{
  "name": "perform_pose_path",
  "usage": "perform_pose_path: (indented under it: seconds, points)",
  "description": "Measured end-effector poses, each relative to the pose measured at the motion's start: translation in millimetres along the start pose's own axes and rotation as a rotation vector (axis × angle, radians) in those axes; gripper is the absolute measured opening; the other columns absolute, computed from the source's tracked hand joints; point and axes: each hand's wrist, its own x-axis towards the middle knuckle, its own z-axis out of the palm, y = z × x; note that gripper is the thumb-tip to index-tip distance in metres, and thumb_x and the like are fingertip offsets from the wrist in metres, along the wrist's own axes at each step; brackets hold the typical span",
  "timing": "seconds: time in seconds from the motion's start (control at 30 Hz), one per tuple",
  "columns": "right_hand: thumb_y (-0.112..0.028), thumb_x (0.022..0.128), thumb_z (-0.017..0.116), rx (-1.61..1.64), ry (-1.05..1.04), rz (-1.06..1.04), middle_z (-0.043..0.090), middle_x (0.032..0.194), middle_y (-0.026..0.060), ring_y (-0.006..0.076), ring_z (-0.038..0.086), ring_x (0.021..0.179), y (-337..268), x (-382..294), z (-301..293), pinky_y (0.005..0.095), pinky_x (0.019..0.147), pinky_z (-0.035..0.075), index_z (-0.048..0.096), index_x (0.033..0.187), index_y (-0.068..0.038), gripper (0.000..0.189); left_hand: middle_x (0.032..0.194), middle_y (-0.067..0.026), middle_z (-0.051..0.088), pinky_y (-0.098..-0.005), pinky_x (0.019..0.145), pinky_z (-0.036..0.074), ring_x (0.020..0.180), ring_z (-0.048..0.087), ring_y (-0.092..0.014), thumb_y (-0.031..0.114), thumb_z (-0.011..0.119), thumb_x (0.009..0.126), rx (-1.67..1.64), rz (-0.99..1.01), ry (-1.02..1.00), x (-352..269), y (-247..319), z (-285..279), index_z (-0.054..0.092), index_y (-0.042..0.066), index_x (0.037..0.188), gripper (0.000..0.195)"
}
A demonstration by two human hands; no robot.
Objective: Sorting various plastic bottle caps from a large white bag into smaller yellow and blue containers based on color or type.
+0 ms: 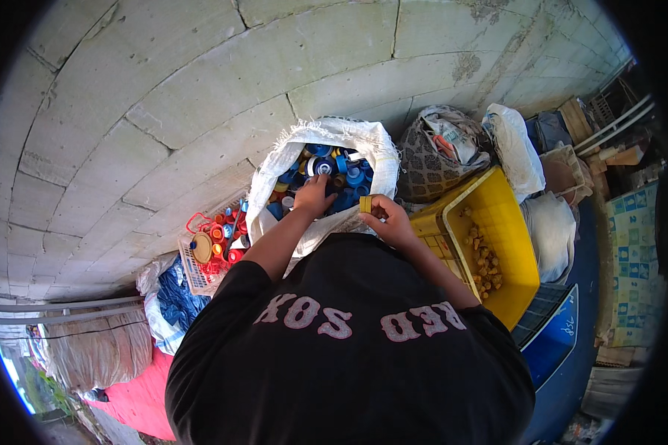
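A white woven sack [379, 146] with a frayed, rolled-down rim stands before me. It holds many plastic caps [355, 177], mostly blue, with some yellow and white. My left hand [312, 197] reaches over the sack's mouth and rests on the caps; whether its fingertips grip one is hidden. By the near right part of the rim, my right hand [391, 221] pinches a yellow plastic cap [365, 204] between thumb and fingers. Right of that hand, a yellow plastic crate [512, 239] lies tilted, with several small yellow pieces [483, 261] inside.
At left, a pale plastic basket [192, 272] holds red and orange caps [218, 233]. Beside it sits a sack with blue plastic [179, 292]. A block wall [211, 111] rises behind. Rightward are a patterned bag [431, 167], white sacks [513, 150] and a blue crate [554, 339].
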Motion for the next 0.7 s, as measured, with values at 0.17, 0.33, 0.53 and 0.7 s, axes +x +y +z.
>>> perform_pose_path:
  seconds: [0.17,0.33,0.53,0.7]
  points:
    - [-0.013,0.086,0.073,0.035,-0.020,-0.038,0.055,0.080,0.0009,0.0067,0.052,0.071,-17,4,4,0.0241,0.066,0.046,0.056,0.094,-0.002,0.022,0.122,-0.0139,0.057,-0.0463,0.096,0.043,0.117,0.055,-0.033,0.042,0.068,0.083,0.136,-0.034,-0.001,11,19,-3,0.051,0.013,0.128,0.056]
    - [-0.013,0.086,0.073,-0.001,-0.010,-0.067,0.056,0.080,0.0017,0.0071,0.052,0.072,-15,5,3,0.0242,0.066,0.046,0.056,0.094,-0.003,0.022,0.122,-0.0115,0.056,-0.0462,0.096,0.042,0.117,0.054,-0.030,0.044,0.070,0.081,0.187,-0.129,-0.022,26,25,1,0.057,0.015,0.125,0.055]
    - [-0.011,0.086,0.072,0.027,0.019,-0.079,0.055,0.080,0.0014,0.0065,0.051,0.070,-4,6,1,0.0241,0.064,0.045,0.056,0.094,-0.002,0.020,0.119,-0.0088,0.056,-0.0462,0.094,0.042,0.115,0.055,-0.028,0.041,0.073,0.076,0.198,-0.072,0.054,21,20,3,0.066,0.019,0.114,0.045]
    - [-0.007,0.089,0.068,0.160,0.070,-0.051,0.053,0.081,-0.0005,0.0042,0.049,0.071,-6,11,2,0.0217,0.063,0.042,0.053,0.094,-0.001,0.016,0.107,-0.0092,0.062,-0.0403,0.086,0.049,0.099,0.062,-0.026,0.032,0.078,0.076,-0.156,0.090,0.314,-7,8,-1,0.064,0.012,0.118,0.049]
